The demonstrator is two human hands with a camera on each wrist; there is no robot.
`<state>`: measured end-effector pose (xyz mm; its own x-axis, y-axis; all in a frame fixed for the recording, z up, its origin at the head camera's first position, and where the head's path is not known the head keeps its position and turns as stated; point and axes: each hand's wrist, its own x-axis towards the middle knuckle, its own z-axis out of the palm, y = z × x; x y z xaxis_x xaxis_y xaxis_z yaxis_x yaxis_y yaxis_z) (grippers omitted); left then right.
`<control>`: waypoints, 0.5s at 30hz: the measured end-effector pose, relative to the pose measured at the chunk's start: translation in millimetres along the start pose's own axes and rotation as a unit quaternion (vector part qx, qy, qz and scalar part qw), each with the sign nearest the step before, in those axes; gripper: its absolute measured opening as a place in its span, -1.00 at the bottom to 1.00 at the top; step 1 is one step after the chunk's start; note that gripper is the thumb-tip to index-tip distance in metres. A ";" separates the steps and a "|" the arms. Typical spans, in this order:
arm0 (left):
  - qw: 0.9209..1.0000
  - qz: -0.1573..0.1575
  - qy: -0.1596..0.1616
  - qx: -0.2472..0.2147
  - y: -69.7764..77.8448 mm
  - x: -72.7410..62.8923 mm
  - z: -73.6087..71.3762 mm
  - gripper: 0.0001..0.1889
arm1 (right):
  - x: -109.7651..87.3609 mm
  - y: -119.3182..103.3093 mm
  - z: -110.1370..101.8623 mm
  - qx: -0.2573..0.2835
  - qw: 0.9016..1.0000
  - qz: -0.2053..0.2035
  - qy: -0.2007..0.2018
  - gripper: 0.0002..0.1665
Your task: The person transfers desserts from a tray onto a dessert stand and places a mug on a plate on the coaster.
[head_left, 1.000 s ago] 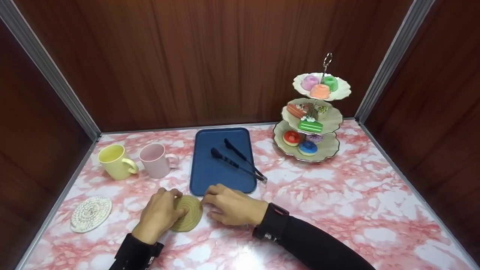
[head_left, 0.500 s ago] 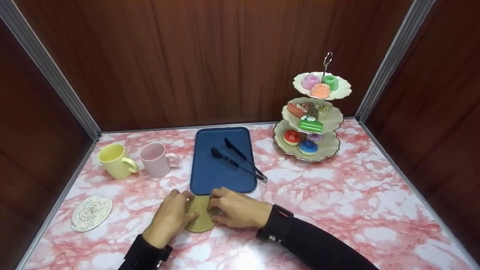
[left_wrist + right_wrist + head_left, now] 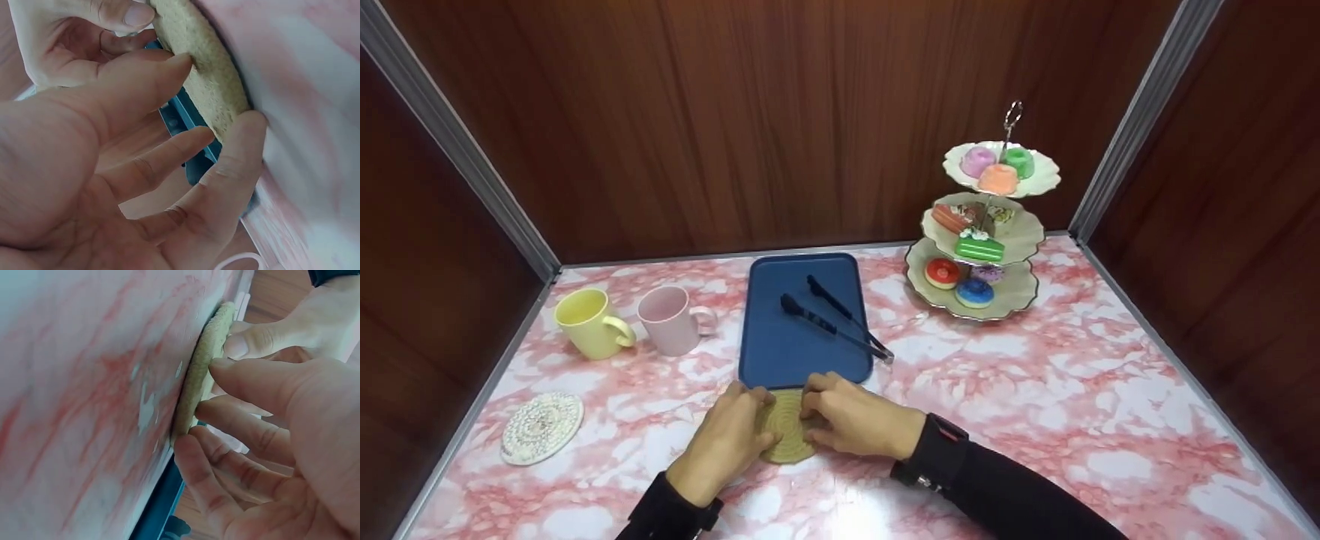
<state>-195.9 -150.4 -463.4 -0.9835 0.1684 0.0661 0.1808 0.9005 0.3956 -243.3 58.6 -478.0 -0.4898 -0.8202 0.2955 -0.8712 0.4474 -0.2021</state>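
Observation:
A round tan woven coaster (image 3: 788,426) lies flat on the marbled surface, just in front of the blue tray (image 3: 769,345). My left hand (image 3: 726,433) holds its left side, the thumb on top and fingertips at the edge. Opposite, my right hand (image 3: 861,417) grips the right side in the same way. In the left wrist view the left thumb presses on the coaster (image 3: 211,73) while the index fingertip sits at its rim. The right wrist view has the right fingertips along the rim of the coaster (image 3: 197,377). Black tongs (image 3: 819,321) rest on the tray.
A yellow mug (image 3: 589,330) and a pink mug (image 3: 669,326) stand at the back left. Nearer on the left lies a white beaded coaster (image 3: 542,427). A three-tier stand (image 3: 1012,296) with toy cakes and doughnuts stands at the back right. Wooden panels (image 3: 810,150) enclose the table.
The tan coaster has slid to the right, to below the tray, with my left hand. My right hand was apart from it at first, then took hold of its right edge.

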 end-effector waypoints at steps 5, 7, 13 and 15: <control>0.999 0.036 0.000 -0.003 8.3 0.1 4.7 -0.53 | -8.1 5.5 -3.4 0.005 1.000 0.011 0.006 -0.80; 0.999 0.044 0.000 -0.003 11.8 0.5 7.1 -0.53 | -12.1 8.7 -4.5 0.006 1.000 0.015 0.009 -0.80; 0.998 0.068 0.001 -0.012 21.0 3.7 13.5 -0.55 | -24.1 19.8 -8.3 0.006 1.000 0.016 0.024 -0.80; 0.997 0.077 0.003 -0.017 23.9 5.6 15.0 -0.55 | -28.0 23.2 -10.6 0.009 0.999 0.018 0.027 -0.80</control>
<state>-197.0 -122.0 -467.3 -0.9441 0.3010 0.1345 0.3295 0.8496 0.4118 -250.2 95.7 -481.1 -0.5229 -0.7825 0.3379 -0.8521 0.4702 -0.2298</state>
